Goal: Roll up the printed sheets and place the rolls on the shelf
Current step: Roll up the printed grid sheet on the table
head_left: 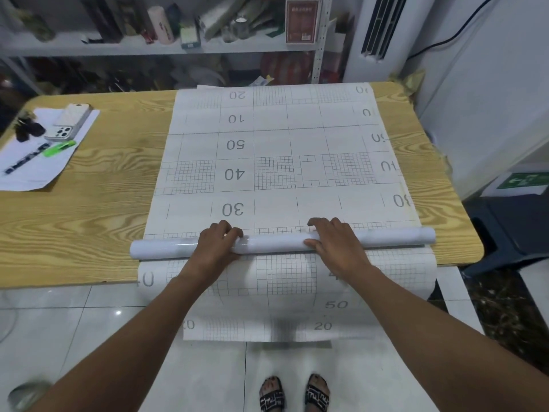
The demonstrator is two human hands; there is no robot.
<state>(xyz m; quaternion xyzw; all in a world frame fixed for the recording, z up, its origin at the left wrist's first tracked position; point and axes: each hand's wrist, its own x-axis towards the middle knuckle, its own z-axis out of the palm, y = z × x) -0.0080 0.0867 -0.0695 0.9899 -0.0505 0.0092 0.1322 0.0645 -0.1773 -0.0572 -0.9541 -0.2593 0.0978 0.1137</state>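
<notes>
Nearest, behind both grips, the printed sheet [282, 281] droops off the surface's [89, 209] near edge over the tiled floor [89, 322]. Left grip [219, 240] and right grip [335, 243] curl round the roll [276, 243], close together at its middle. Ahead, the sheet lies flat to the far edge. There's bare wood to the left, a phone [71, 121] far left, and the shelf [118, 47] beyond.

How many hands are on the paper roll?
2. The left hand grips the paper roll left of its middle; the right hand grips it right of the middle. Neither is hidden.
</notes>
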